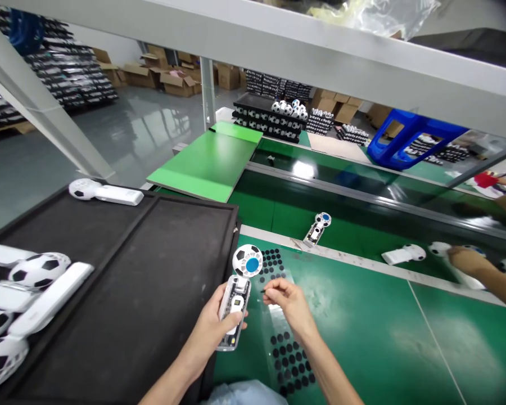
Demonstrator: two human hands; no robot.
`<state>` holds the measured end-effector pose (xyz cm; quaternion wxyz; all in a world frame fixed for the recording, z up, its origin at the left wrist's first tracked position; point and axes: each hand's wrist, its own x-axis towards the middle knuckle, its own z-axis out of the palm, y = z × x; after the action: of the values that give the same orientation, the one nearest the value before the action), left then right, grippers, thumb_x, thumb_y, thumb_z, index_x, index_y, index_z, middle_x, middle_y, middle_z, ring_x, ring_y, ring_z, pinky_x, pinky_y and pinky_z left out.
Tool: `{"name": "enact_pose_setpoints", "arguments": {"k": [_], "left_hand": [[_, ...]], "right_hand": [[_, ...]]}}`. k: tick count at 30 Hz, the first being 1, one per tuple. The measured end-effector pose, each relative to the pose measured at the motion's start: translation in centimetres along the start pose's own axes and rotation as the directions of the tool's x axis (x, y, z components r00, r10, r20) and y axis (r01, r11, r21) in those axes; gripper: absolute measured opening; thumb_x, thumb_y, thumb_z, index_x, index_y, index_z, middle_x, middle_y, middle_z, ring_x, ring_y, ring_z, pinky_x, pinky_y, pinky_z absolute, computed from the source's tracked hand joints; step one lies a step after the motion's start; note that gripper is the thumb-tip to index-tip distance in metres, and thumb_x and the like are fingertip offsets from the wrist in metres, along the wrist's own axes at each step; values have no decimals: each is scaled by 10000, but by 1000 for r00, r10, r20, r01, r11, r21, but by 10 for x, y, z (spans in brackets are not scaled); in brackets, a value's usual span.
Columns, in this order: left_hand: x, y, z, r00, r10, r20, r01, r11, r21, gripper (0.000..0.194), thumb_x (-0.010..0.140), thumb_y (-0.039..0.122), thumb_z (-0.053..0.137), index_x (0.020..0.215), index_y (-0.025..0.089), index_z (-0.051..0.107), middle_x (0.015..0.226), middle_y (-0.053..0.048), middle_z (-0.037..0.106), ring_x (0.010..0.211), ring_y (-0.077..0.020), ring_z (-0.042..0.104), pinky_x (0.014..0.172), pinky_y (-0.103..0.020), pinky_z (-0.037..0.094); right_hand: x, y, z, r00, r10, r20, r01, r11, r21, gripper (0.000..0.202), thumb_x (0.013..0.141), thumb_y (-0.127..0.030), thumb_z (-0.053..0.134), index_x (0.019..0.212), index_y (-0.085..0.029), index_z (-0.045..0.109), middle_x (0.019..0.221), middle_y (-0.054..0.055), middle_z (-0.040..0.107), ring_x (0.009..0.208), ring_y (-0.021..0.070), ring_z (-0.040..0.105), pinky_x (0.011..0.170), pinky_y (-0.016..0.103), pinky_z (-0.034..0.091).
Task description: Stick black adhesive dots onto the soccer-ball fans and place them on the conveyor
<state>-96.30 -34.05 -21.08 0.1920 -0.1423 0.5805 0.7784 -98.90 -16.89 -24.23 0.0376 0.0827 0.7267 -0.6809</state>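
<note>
My left hand (223,320) is wrapped round the handle of a soccer-ball device (238,301), held with its round ball head up. The open handle shows inner parts, and a blue disc sits on the ball head. To its right, my right hand (289,304) pinches a small dark piece (263,291) between thumb and fingertips, apart from the device. Beneath and beside my right hand lies a clear sheet with rows of black round dots (293,363) on the green table (362,326).
Soccer-ball devices (37,270) lie on a black tray (172,270) at left. Another open device (317,229) and a white one (403,254) rest on the green conveyor. A co-worker's hand (468,261) touches a device at right. A metal beam (278,50) crosses above.
</note>
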Motion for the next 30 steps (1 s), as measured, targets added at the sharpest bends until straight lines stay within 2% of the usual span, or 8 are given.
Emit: {"name": "enact_pose_setpoints", "arguments": {"k": [3,5,9,12,15,21,30], "left_hand": [[2,-7,-2,999,39,2,-39,999,21,606,661,286,683,1221,161,489,1044,-78,651,852,-221,626,747,-317,518],[2,-9,-4,998,59,7,-60,998,26,633,654,265,678,1249,156,489,1180,-95,615,956,-244,609,814,-317,503],[-2,-7,-6,994,104,14,-105,992,76,636,664,239,651,1271,139,492,1264,-102,580,1112,-272,554,904,-309,470],[-5,-4,-4,992,127,3,-127,985,117,610,658,225,647,1251,149,523,1262,-92,587,1146,-280,538,961,-317,439],[-6,-2,-3,988,144,-51,-139,986,91,598,670,245,629,1252,160,525,1250,-74,598,1179,-282,517,977,-318,432],[-2,-7,-8,990,142,8,-142,982,125,585,694,237,629,1262,171,508,1290,-71,570,1232,-285,472,994,-317,425],[2,-13,-9,985,172,13,-172,973,152,583,708,226,604,1274,154,486,1309,-87,550,1220,-272,484,1021,-321,394]], "right_hand": [[-18,-30,20,995,-26,100,23,999,32,138,709,-309,593,663,-184,625,685,-5,573,547,119,532,494,230,462],[-28,-42,32,989,-69,131,71,997,-15,113,756,-251,543,736,-190,636,678,-13,567,541,111,519,494,219,441],[-40,-46,43,968,-225,114,247,933,-263,145,815,-168,473,773,-199,607,740,1,580,663,132,547,612,239,433],[-43,-43,46,953,-282,108,302,882,-362,172,832,-146,439,736,-204,569,723,-3,553,661,132,545,606,237,416],[-44,-43,49,955,-280,97,295,866,-404,169,835,-142,432,743,-210,557,730,-3,553,657,133,550,602,237,414],[-47,-43,56,957,-283,58,281,866,-414,161,846,-174,417,748,-215,539,731,5,555,644,144,559,573,242,420],[-44,-38,55,971,-229,70,238,894,-381,152,862,-197,427,771,-210,548,750,8,556,684,150,564,609,256,430]]}}
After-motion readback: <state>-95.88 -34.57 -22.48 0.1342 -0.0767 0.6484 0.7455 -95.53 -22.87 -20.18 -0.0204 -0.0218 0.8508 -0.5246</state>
